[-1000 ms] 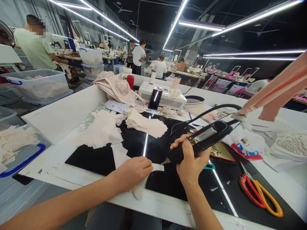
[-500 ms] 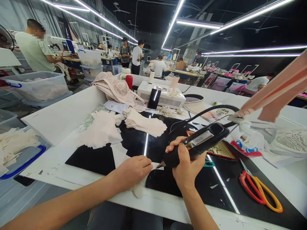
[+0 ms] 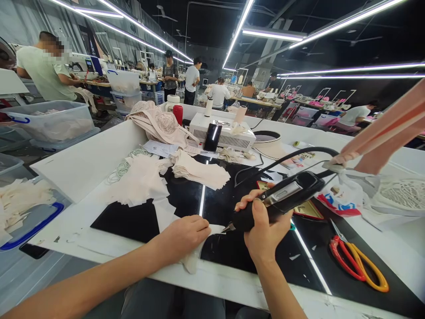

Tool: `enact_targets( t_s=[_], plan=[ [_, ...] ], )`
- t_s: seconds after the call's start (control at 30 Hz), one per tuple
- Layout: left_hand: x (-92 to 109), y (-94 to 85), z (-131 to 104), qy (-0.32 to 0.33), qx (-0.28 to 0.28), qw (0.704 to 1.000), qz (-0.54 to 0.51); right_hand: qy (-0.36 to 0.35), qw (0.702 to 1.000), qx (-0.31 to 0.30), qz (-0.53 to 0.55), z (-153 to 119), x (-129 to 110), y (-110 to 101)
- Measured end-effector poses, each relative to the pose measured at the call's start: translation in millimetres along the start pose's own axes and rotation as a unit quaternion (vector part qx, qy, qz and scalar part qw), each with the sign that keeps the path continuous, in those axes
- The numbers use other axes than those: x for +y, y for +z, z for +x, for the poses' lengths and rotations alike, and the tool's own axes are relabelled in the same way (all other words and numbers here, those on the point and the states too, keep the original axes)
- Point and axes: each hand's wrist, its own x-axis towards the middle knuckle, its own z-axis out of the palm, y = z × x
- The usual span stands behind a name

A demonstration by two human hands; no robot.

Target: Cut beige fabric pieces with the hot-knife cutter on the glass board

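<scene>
My left hand (image 3: 187,237) is closed on a small pale fabric piece (image 3: 192,260) at the front edge of the black mat (image 3: 133,221). Wrapped around a black corded tool (image 3: 275,199) is my right hand (image 3: 264,226). The tool's metal tip (image 3: 228,228) points left at the end of the fabric, just right of my left fingers. Behind my hands lie a pile of pale cut pieces (image 3: 142,179) and a stack of cream pieces (image 3: 199,170).
Red and orange scissors (image 3: 358,261) lie at the right. A white box (image 3: 222,130), a dark phone (image 3: 213,137) and a red-lidded item (image 3: 178,114) stand at the back. Peach fabric strips (image 3: 381,128) hang at right. Clear bins (image 3: 53,119) and people are beyond.
My right hand and the tool have moved slightly right, and the tip has drawn right along the fabric's end. My left hand has hardly moved.
</scene>
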Motion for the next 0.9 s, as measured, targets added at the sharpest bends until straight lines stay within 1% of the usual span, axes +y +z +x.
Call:
enact_targets(
  t_s=[0.27,0.4,0.47,0.5,0.57,0.63,0.7,0.9],
  plan=[
    [-3,-0.2,2,0.007,0.006,1.000,0.006,0.000,1.000,-0.002,0.016,1,0,2],
    [0,-2.7,1,0.029,0.046,0.998,0.038,0.000,1.000,-0.005,-0.006,-2,-2,3],
    [6,-6.2,-4,0.012,0.059,0.995,0.077,-0.006,1.000,-0.003,-0.021,-5,-5,2],
    [10,-8.3,-7,-0.005,0.056,0.994,0.092,-0.010,1.000,-0.002,-0.027,-7,-6,1],
    [18,-11.7,-14,-0.043,0.026,0.994,0.094,-0.014,0.999,-0.001,-0.036,-10,-10,0],
    [23,-13.1,-21,-0.072,-0.016,0.995,0.069,-0.013,0.999,0.004,-0.042,-14,-13,-1],
    [25,-12.0,-25,-0.089,-0.046,0.994,0.045,-0.012,0.999,0.012,-0.047,-17,-15,-2],
    [20,-3.4,-23,-0.098,-0.060,0.993,0.030,-0.019,0.999,0.025,-0.044,-25,-22,-2]
  ],
)
